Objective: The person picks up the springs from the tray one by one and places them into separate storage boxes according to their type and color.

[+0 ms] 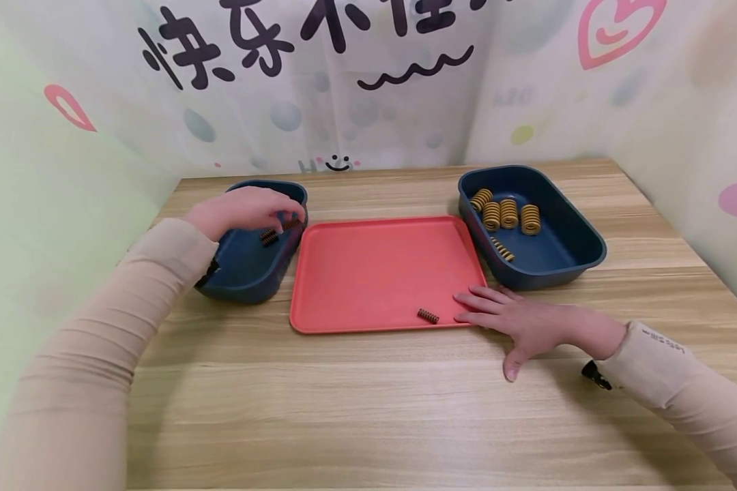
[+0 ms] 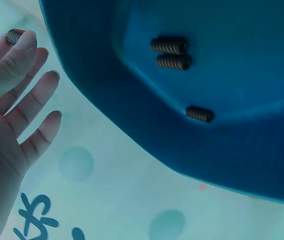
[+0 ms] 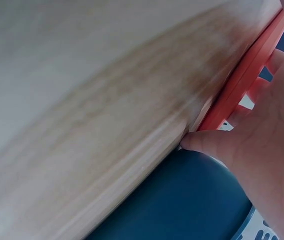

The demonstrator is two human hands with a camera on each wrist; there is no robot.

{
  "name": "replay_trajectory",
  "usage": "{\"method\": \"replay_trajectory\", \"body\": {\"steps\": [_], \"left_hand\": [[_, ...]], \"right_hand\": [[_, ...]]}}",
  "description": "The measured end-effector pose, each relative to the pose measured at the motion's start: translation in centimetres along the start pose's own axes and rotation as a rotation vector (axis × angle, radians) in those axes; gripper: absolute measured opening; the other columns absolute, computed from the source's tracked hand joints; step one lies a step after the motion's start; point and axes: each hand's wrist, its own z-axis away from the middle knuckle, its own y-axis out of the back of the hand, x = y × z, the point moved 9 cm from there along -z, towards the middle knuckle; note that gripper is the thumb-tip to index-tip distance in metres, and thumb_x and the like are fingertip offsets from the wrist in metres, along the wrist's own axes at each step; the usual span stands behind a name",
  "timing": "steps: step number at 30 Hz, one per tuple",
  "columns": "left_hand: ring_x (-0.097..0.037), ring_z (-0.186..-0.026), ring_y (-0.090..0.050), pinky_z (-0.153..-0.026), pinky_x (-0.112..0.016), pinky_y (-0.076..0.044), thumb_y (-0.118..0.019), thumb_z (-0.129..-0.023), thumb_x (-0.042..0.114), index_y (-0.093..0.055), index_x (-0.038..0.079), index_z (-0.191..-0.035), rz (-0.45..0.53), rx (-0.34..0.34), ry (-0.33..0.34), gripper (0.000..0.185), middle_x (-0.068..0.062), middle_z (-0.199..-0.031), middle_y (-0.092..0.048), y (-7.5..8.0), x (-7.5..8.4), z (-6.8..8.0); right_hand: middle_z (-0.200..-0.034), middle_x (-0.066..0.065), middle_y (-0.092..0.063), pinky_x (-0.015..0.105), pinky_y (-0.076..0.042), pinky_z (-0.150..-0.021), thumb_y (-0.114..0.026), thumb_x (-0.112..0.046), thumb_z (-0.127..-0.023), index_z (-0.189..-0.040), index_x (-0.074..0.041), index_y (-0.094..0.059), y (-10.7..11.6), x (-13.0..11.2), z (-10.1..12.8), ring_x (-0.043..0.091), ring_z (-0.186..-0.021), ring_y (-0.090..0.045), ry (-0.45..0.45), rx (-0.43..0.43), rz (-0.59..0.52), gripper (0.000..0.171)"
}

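My left hand (image 1: pixel 242 208) is over the right side of the left blue bin (image 1: pixel 246 293). In the left wrist view its thumb and index finger pinch a small dark coil spring (image 2: pixel 15 36), the other fingers spread apart. Below, three more dark springs (image 2: pixel 173 62) lie in that bin. My right hand (image 1: pixel 522 324), fingers spread, rests at the near right corner of the red tray (image 1: pixel 381 273). Its fingertips reach over the rim and the thumb points toward the near table edge. One dark spring (image 1: pixel 428 316) lies on the tray beside those fingertips.
On the right, another blue bin (image 1: pixel 580 262) holds several yellow springs (image 1: pixel 508 213), most of them thick and one thinner. The tray sits between both bins on a wooden table (image 1: pixel 344 409). A printed curtain (image 1: pixel 393 123) hangs behind the table.
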Motion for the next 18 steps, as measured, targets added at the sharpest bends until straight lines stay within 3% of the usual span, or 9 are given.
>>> {"method": "replay_trajectory", "body": {"steps": [6,14,18], "left_hand": [[-0.020,-0.084,-0.055,-0.075,-0.038,-0.047,-0.060,-0.086,0.002,-0.058,0.012,-0.115,0.017,0.006,0.045,0.030,-0.007,-0.098,-0.060,0.0,-1.5,0.5],[-0.023,-0.091,-0.054,-0.085,-0.042,-0.045,-0.055,-0.087,-0.003,-0.056,0.011,-0.117,0.102,-0.027,0.120,0.034,-0.009,-0.101,-0.060,-0.5,-3.3,0.7],[-0.024,-0.091,-0.052,-0.084,-0.041,-0.045,-0.053,-0.087,-0.003,-0.055,0.012,-0.119,0.143,-0.043,0.167,0.035,-0.010,-0.102,-0.058,-0.9,-4.6,0.7]], "right_hand": [[-0.150,0.014,-0.014,0.066,-0.015,-0.100,-0.064,-0.066,-0.063,-0.141,-0.008,-0.034,0.0,0.0,0.0,0.043,-0.134,-0.007,0.002,0.000,-0.003,0.102],[-0.151,0.013,-0.013,0.066,-0.014,-0.101,-0.063,-0.068,-0.063,-0.142,-0.009,-0.033,-0.1,0.1,0.0,0.042,-0.135,-0.006,-0.013,-0.013,-0.011,0.103],[-0.151,0.013,-0.014,0.066,-0.014,-0.101,-0.063,-0.068,-0.063,-0.142,-0.009,-0.033,-0.1,0.2,0.0,0.042,-0.135,-0.006,-0.012,-0.012,-0.009,0.103]]}}
